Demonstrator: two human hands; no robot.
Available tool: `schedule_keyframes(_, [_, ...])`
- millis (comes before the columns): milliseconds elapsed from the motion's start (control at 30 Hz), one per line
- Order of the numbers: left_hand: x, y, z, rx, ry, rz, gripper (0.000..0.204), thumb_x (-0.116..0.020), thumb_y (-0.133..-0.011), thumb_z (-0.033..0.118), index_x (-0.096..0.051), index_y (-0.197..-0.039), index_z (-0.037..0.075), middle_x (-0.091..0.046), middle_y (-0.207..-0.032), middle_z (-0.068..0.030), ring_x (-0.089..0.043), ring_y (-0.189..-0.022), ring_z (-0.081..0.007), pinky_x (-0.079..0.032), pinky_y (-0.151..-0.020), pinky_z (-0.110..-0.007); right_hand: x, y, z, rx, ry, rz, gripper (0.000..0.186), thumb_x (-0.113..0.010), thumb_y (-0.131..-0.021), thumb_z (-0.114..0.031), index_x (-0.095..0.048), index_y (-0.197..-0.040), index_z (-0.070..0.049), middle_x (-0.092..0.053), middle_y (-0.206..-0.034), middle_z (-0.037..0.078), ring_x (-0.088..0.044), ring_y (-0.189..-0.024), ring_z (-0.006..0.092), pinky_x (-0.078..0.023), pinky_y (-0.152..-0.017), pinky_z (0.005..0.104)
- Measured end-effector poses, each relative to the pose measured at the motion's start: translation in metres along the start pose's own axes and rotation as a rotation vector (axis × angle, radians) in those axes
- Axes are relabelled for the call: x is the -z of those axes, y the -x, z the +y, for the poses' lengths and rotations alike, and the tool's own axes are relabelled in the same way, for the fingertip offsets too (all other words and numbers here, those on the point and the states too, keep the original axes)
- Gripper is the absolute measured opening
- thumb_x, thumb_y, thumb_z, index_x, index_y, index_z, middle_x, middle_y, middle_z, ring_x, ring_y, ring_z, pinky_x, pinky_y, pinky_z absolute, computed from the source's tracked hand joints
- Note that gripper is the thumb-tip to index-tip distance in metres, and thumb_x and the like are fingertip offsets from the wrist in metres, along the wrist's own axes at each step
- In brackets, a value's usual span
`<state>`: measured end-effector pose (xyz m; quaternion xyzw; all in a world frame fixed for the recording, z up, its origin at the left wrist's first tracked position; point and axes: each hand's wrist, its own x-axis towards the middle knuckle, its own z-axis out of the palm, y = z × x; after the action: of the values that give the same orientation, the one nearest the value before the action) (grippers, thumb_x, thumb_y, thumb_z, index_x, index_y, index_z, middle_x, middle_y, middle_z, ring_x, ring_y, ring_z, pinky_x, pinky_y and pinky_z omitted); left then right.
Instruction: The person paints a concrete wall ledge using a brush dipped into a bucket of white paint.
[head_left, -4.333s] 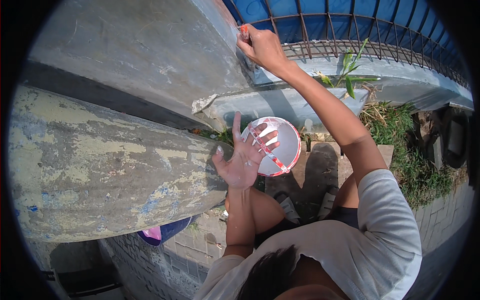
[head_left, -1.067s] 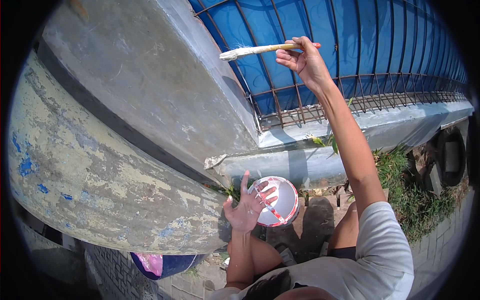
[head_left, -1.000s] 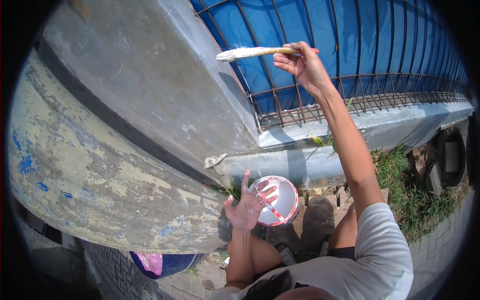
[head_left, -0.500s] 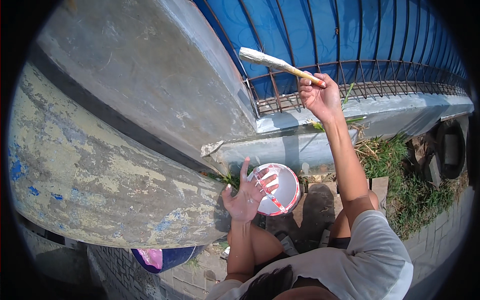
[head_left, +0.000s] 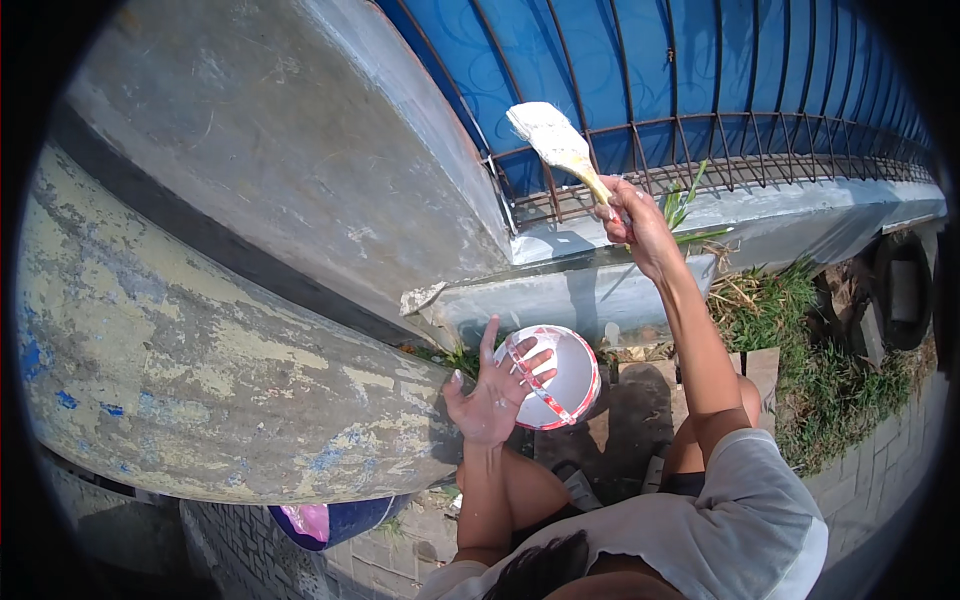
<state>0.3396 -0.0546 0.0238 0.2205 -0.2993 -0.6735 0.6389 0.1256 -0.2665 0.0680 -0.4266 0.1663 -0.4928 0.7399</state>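
My right hand (head_left: 640,228) is closed round the handle of a paintbrush (head_left: 556,138). The wide bristles are thick with white paint and point up and to the left, in front of the blue panel and its metal bars. My left hand (head_left: 490,405) is open, palm up, with fingers spread and white paint on the skin. Beyond the left fingers stands a white paint bucket (head_left: 578,372) with a red-marked rim; a red and white handle strap crosses its mouth, partly behind the fingers.
A grey wall (head_left: 290,120) rises at the left above a rounded, peeling ledge (head_left: 200,340). Metal bars (head_left: 672,80) front a blue panel (head_left: 790,50). Grass (head_left: 815,370) and a dark tyre (head_left: 905,290) lie at the right. A dark blue tub (head_left: 350,522) holds something pink.
My right hand has come down a little and turned the brush, so the flat white face of its bristles now shows. My left hand and the bucket stay where they were.
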Motion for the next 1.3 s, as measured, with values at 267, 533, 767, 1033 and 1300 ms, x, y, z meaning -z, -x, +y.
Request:
schedule_keyframes(267, [-0.001,0.003,0.000,0.013,-0.009,0.065,0.107,-0.053,-0.068,0.069,-0.006,-0.149,0.017,-0.033,-0.136,-0.0292,-0.030,-0.129,-0.0499,-0.022,-0.107,-0.063,-0.048,-0.046,-0.022,0.611,0.877,0.168,0.037,-0.064,-0.089,-0.029,-0.061,-0.113,-0.001,-0.061,-0.074,0.003,-0.053,-0.064,0.0071,-0.044,-0.059,0.0257])
schedule_keyframes(533, [-0.002,0.001,0.000,0.031,-0.007,0.056,0.108,-0.054,-0.068,0.068,-0.005,-0.149,0.017,-0.031,-0.137,-0.0296,-0.031,-0.129,-0.0492,-0.022,-0.107,-0.063,-0.104,-0.156,-0.109,0.981,0.947,0.031,0.033,-0.060,-0.092,-0.029,-0.064,-0.120,-0.012,-0.057,-0.071,0.000,-0.045,-0.063,0.0067,-0.038,-0.055,0.0255])
schedule_keyframes(767, [-0.004,-0.004,0.000,0.036,-0.028,0.015,0.107,-0.051,-0.070,0.068,-0.005,-0.149,0.013,-0.035,-0.137,-0.0242,-0.038,-0.127,-0.0432,-0.030,-0.104,-0.059,-0.070,-0.145,-0.043,0.841,0.978,-0.108,0.033,-0.061,-0.089,-0.027,-0.066,-0.116,-0.009,-0.063,-0.069,0.010,-0.049,-0.059,0.0136,-0.042,-0.056,0.0310])
schedule_keyframes(1033, [-0.001,-0.002,0.001,0.029,-0.022,0.063,0.111,-0.054,-0.067,0.069,-0.003,-0.149,0.015,-0.033,-0.135,-0.0300,-0.032,-0.128,-0.0504,-0.023,-0.107,-0.063,-0.059,-0.070,-0.046,0.468,1.253,-0.005,0.032,-0.057,-0.088,-0.016,-0.063,-0.114,0.002,-0.060,-0.060,0.014,-0.054,-0.052,0.0201,-0.043,-0.057,0.0373])
schedule_keyframes(1300, [-0.002,0.002,0.002,0.026,-0.033,0.053,0.110,-0.054,-0.067,0.069,-0.003,-0.149,0.016,-0.034,-0.136,-0.0287,-0.031,-0.129,-0.0503,-0.024,-0.106,-0.062,-0.136,-0.113,-0.102,0.919,1.344,0.149,0.026,-0.052,-0.085,-0.010,-0.067,-0.098,0.004,-0.060,-0.067,0.027,-0.064,-0.063,0.0358,-0.051,-0.063,0.0440])
